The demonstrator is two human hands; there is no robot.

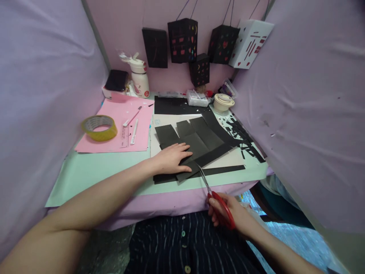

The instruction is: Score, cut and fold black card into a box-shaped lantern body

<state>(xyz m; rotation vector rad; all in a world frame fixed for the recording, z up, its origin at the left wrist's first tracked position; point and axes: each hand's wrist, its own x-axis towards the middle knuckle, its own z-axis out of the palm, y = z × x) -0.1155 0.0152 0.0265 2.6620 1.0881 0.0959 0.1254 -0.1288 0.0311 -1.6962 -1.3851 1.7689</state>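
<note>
Scissors with red handles (218,199) sit gripped in my right hand (228,213), blades meeting the folded black paper sheet (196,146) mid-table; my left hand (171,158) presses it flat, fingers together. I'd hold firm, cutting slowly.

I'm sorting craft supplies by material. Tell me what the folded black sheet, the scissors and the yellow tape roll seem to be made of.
Folded black sheet: likely matte paper or thin card; it holds sharp creases and lies flat under the left hand.
Scissors: shiny metal blades, glossy red handles, probably plastic, gripped by the right hand.
Yellow tape roll: looks like paper masking tape on a cardboard core; uncertain.
</note>
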